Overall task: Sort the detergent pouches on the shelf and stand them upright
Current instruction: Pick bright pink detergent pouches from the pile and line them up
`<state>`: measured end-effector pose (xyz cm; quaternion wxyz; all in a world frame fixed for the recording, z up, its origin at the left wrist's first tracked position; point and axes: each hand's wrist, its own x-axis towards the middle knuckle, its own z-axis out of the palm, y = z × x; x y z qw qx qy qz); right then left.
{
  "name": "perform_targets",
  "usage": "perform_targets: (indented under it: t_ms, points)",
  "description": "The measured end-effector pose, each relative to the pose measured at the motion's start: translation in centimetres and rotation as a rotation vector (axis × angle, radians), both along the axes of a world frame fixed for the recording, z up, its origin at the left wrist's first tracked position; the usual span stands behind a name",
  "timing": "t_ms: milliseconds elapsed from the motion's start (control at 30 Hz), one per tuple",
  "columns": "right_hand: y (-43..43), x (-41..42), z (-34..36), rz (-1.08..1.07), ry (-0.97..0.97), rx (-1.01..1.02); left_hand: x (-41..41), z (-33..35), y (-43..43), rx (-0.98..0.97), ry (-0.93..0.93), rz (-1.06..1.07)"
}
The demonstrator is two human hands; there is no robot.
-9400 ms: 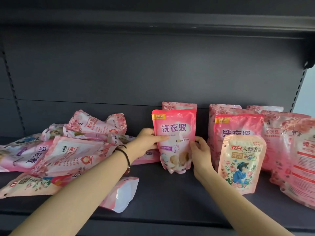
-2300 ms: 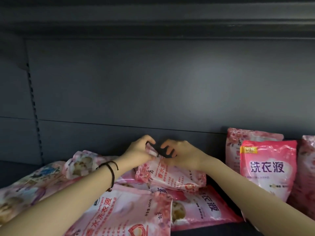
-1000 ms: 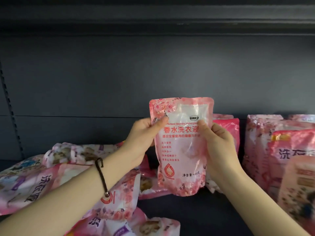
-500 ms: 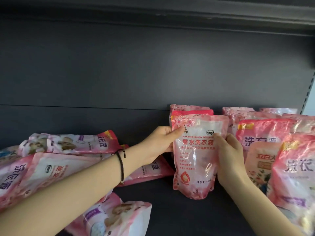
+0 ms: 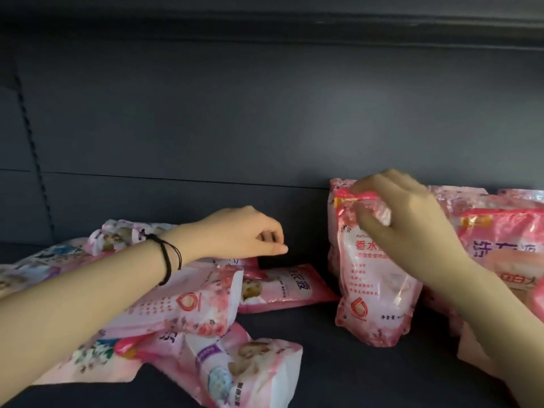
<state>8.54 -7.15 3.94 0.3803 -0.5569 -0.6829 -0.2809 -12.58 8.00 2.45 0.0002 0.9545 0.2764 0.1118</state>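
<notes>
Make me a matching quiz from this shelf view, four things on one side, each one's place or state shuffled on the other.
1. pale pink floral pouch with a red logo
2. bright pink pouch with large lettering
3. black cord bracelet
4. left hand

A. round a wrist
B. lying flat on the dark shelf
C. upright, top gripped by the right hand
D. above fallen pouches, holding nothing

Pairs: 1-C, 2-B, 3-A, 4-D

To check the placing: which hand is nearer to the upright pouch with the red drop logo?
Right. The right hand grips the pouch at its top; the left hand is apart, to its left, above lying pouches.
</notes>
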Motion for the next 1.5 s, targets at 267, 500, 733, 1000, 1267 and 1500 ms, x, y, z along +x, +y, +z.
perform_targets:
  t_ms: [267, 500, 733, 1000, 1267, 1500]
  points:
    - [4.1, -5.7, -3.2, -0.117, -0.387, -0.112, -4.0, -0.9, 4.5, 0.326, 0.223, -0.053]
    - [6.6, -7.3, -6.1, -0.324, 0.066, -0.676, -3.0, -1.9, 8.3, 0.198, 0.248, -0.152]
    - [11.6, -6.5, -8.4, -0.604, 0.437, -1.103, 0.3, -4.5, 10.3, -0.245, 0.237, -0.178]
    - [15.1, -4.9, -8.5, -0.662, 0.463, -1.263, -0.3, -5.9, 11.7, -0.371, 0.218, -0.171]
    - [15.4, -3.6, -9.9, -0.443, 0.676, -0.795, -0.6, -5.9, 12.0, -0.519, 0.079, -0.133]
    - [14.0, -5.5, -7.7, -0.222, 0.573, -0.316, 0.2, -4.9, 12.1, -0.811, -0.148, -0.125]
